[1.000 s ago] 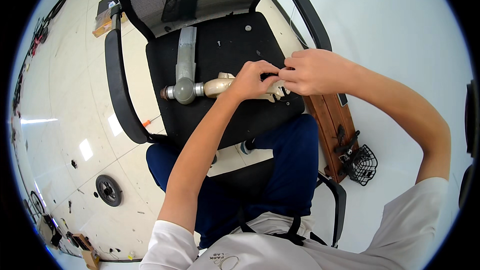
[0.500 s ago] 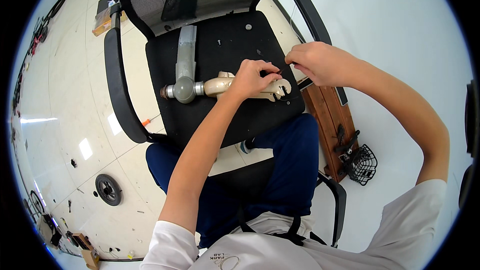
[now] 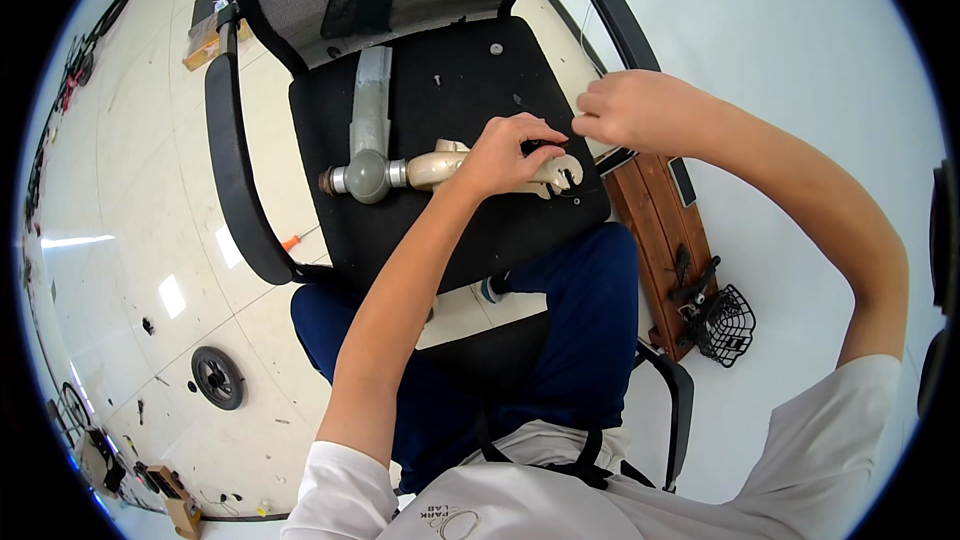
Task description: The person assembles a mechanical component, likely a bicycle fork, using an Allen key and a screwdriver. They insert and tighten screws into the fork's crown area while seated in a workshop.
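Observation:
A beige jointed machine part point(image 3: 432, 168) lies across the black seat point(image 3: 450, 70) of an office chair in front of me. It joins a grey round joint point(image 3: 367, 175) and a grey tube point(image 3: 371, 100) that points toward the backrest. My left hand point(image 3: 505, 152) grips the beige part near its right end, where a small black piece shows under the fingers. My right hand point(image 3: 630, 110) hovers just off the seat's right edge, a little apart from the part, with its fingertips pinched together. Anything between them is too small to see.
Small screws point(image 3: 497, 48) lie loose on the seat. Black armrests point(image 3: 232, 140) flank it. A wooden board point(image 3: 660, 230) and a black wire basket point(image 3: 725, 325) sit on the floor to the right. A black wheel point(image 3: 218, 377) lies on the tiled floor at the left.
My right hand has lifted off the beige part and drawn back to the right, past the seat edge. My left hand has stayed on the part.

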`<state>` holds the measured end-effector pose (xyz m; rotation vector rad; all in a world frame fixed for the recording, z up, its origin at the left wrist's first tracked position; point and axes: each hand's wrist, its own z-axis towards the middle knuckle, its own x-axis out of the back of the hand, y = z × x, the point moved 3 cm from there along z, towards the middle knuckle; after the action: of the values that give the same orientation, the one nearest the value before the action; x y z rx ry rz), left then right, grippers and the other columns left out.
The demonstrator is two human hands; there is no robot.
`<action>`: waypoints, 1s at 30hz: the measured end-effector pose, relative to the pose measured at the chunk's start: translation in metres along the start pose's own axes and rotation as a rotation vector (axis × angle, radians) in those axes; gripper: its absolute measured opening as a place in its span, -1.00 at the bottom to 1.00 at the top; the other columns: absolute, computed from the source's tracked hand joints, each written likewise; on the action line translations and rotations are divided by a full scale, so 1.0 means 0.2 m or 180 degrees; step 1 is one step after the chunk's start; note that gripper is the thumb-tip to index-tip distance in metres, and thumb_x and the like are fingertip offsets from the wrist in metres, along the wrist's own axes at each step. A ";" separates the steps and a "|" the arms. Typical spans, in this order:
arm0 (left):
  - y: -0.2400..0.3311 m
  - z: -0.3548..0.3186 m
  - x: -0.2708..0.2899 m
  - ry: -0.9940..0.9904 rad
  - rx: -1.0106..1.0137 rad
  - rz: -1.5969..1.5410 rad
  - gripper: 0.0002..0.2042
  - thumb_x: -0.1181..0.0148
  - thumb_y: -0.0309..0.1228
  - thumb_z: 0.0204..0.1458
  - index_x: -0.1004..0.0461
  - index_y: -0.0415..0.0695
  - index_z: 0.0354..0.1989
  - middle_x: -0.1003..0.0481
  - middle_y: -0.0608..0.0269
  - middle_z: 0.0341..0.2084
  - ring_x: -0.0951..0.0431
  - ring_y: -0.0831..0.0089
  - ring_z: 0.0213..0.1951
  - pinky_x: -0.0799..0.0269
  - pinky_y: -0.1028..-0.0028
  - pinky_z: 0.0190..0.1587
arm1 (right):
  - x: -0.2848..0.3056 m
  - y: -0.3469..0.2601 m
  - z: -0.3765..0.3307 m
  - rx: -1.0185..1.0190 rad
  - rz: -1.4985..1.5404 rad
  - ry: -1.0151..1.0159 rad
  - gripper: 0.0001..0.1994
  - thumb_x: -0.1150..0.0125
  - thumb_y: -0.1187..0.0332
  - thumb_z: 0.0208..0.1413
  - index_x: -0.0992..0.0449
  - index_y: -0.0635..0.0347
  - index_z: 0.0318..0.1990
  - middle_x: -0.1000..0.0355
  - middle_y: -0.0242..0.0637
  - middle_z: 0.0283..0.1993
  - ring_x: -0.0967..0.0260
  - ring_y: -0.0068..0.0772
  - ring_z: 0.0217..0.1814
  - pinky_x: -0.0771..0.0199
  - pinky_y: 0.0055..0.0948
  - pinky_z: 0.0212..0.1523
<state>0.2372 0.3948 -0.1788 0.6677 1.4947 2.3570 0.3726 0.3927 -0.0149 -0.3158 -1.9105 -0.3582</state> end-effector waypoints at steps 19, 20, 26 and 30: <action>0.00 0.01 -0.02 0.0143 -0.0033 -0.0043 -0.84 -0.37 -0.49 -0.04 -0.68 -0.17 -0.25 -0.63 0.08 -0.40 -0.63 0.23 -0.40 -0.50 0.41 -0.30 | 0.02 -0.03 0.00 0.0051 0.0272 0.0623 -0.85 -0.29 0.49 -0.11 -0.56 0.29 -0.32 -0.46 -0.27 -0.36 -0.49 -0.25 -0.35 -0.55 -0.30 -0.30; 0.00 0.02 -0.02 0.0132 -0.0172 -0.0066 -0.84 -0.37 -0.49 -0.05 -0.68 -0.17 -0.25 -0.63 0.06 -0.40 -0.63 0.19 -0.40 -0.50 0.39 -0.30 | 0.05 -0.04 0.01 0.0227 0.0092 0.0710 -0.87 -0.29 0.48 -0.13 -0.55 0.26 -0.36 -0.45 -0.29 -0.35 -0.48 -0.27 -0.37 -0.56 -0.31 -0.31; 0.00 0.02 -0.03 0.0052 0.0234 0.0049 -0.83 -0.37 -0.50 -0.05 -0.67 -0.19 -0.25 -0.63 0.06 -0.39 -0.64 0.20 -0.40 -0.52 0.39 -0.28 | -0.04 -0.07 0.00 0.0511 -0.0243 0.0487 -0.87 -0.32 0.42 -0.09 -0.53 0.24 -0.38 -0.44 -0.31 -0.26 -0.49 -0.35 -0.35 -0.56 -0.36 -0.41; -0.04 0.00 -0.03 0.0176 0.0177 -0.0081 -0.84 -0.36 -0.51 -0.02 -0.67 -0.19 -0.23 -0.63 0.13 -0.41 -0.62 0.37 -0.40 -0.50 0.46 -0.29 | -0.01 -0.02 -0.02 -0.0700 0.1054 0.0840 -0.83 -0.34 0.40 0.05 -0.56 0.34 -0.29 -0.54 -0.22 -0.20 -0.55 -0.28 -0.30 -0.58 -0.36 -0.37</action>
<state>0.2429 0.3953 -0.1881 0.5976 1.5877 2.3407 0.3745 0.3867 -0.0154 -0.6869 -1.5305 -0.3678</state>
